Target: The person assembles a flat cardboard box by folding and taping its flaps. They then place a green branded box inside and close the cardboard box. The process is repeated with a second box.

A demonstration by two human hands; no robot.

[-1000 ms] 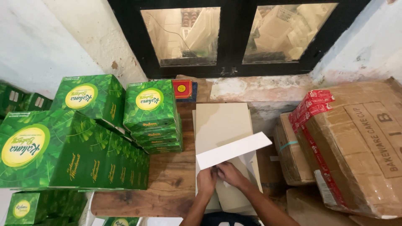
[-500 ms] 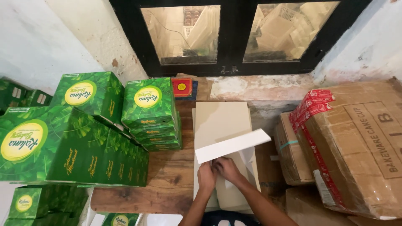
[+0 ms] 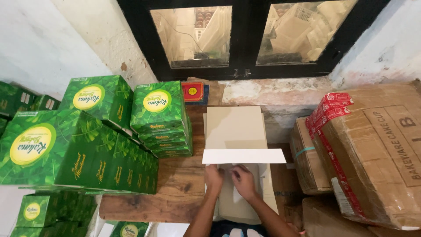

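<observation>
A flat, unfolded pale cardboard box blank (image 3: 236,127) lies on a wooden table (image 3: 182,184) below a window. A white flap (image 3: 244,156) of the blank stands folded up across its middle, level from left to right. My left hand (image 3: 213,179) and my right hand (image 3: 243,181) rest side by side just below that flap, fingers pressing on the card at the fold. Both forearms come up from the bottom edge. Part of the blank is hidden under my hands.
Stacks of green printed cartons (image 3: 74,145) fill the left side of the table and floor. Large brown taped shipping boxes (image 3: 372,149) stand at the right. A small red and yellow pack (image 3: 193,91) lies on the sill under a black-framed window (image 3: 245,39).
The white flap was slanted, higher at the right; it now lies level. My hands have shifted slightly left along the fold.
</observation>
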